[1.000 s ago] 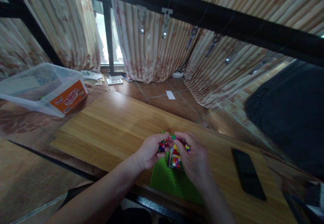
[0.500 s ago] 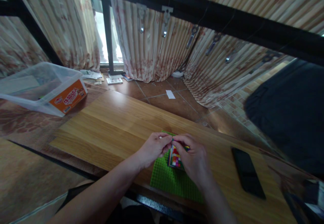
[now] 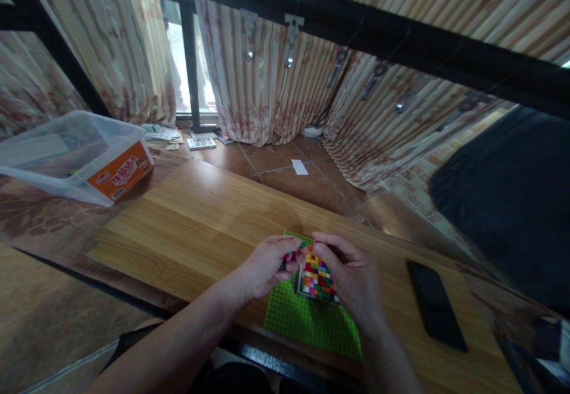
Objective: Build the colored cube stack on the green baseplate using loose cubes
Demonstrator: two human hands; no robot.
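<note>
A green studded baseplate (image 3: pixel 312 328) lies on the wooden table board, and a block of many-coloured toy bricks (image 3: pixel 317 278) stands on it. My left hand (image 3: pixel 269 263) is closed around several small toy bricks (image 3: pixel 289 257), pink and green ones showing between the fingers. Just right of it, my right hand (image 3: pixel 351 269) pinches a small pinkish brick (image 3: pixel 314 243) between thumb and forefinger, above the far end of the coloured block. My right hand hides part of the block's right side.
A black phone (image 3: pixel 436 305) lies on the wooden board (image 3: pixel 191 221) to the right. At the left stands a clear plastic bin (image 3: pixel 80 174) with an orange label. Papers (image 3: pixel 162 134) and a white card (image 3: pixel 299 167) lie beyond the board. A dark covered shape (image 3: pixel 503 204) fills the far right.
My hands have come apart slightly, the right one shifting a little to the right. More of the coloured block shows, and bricks are now visible in my left hand.
</note>
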